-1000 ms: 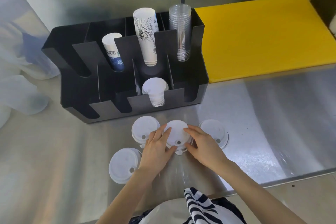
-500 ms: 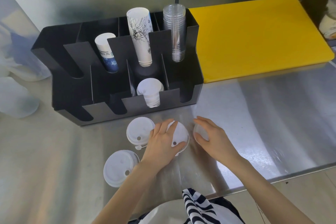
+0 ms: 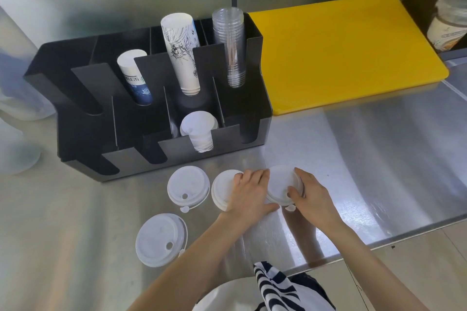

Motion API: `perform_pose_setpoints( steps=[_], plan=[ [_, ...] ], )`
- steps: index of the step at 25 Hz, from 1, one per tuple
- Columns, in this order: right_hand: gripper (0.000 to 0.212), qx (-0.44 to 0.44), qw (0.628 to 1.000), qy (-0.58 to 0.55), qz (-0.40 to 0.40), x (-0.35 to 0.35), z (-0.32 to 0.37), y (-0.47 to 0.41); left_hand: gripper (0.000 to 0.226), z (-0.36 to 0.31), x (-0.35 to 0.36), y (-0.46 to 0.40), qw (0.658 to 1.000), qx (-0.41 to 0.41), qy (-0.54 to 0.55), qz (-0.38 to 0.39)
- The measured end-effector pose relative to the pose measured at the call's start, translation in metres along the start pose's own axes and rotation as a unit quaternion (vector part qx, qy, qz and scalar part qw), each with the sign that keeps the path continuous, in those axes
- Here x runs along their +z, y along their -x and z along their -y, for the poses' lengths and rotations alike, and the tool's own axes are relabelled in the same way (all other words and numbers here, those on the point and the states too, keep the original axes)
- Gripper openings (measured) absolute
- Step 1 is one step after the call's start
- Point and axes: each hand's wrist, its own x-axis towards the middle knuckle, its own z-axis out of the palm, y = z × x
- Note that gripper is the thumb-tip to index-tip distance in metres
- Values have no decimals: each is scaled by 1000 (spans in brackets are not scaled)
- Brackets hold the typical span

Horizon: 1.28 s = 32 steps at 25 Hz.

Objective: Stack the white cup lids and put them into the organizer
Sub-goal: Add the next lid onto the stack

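Several white cup lids lie on the steel counter in front of the black organizer [image 3: 80, 118]. My left hand [image 3: 249, 195] lies over the right half of the middle lid [image 3: 223, 190], fingers curled on its far rim. My right hand [image 3: 312, 198] grips the right lid [image 3: 280, 184], thumb on top and fingers over its far edge, so that it nearly touches my left hand. Two more lids lie loose: one further left [image 3: 188, 184] and one nearer to me [image 3: 159, 238]. A lid stack [image 3: 199, 131] stands in a front slot of the organizer.
The organizer's back slots hold a blue-and-white cup stack [image 3: 134, 76], a tall printed paper cup stack [image 3: 180, 50] and clear plastic cups [image 3: 230, 45]. A yellow cutting board [image 3: 341, 50] lies to its right. The counter's front edge [image 3: 379, 242] runs just below my right arm.
My right hand has closed on the right lid and drawn it in towards my left hand. My left hand has laid the middle lid back down flat and still covers it.
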Motion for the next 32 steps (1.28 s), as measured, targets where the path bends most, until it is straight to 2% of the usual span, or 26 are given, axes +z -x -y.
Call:
perform_pose_setpoints(
  steps=[5, 10, 16, 22, 32],
  plan=[
    [45, 3, 1000, -12, -17, 0, 5, 1, 63, -1, 1, -3, 999, -13, 30, -30],
    [39, -7, 996, -59, -61, -2, 18, 2, 64, 7, -8, 9, 983, -13, 156, -91],
    [34, -66, 993, -94, -40, 16, 45, 0, 67, 36, -22, 40, 958, -47, 226, -169],
    [38, -100, 992, -74, 24, 37, 55, 3, 67, 54, -15, 57, 952, -94, 244, -161],
    [43, -110, 992, -33, 60, 51, 48, 8, 70, 60, 1, 60, 958, -117, 237, -115]
  ],
)
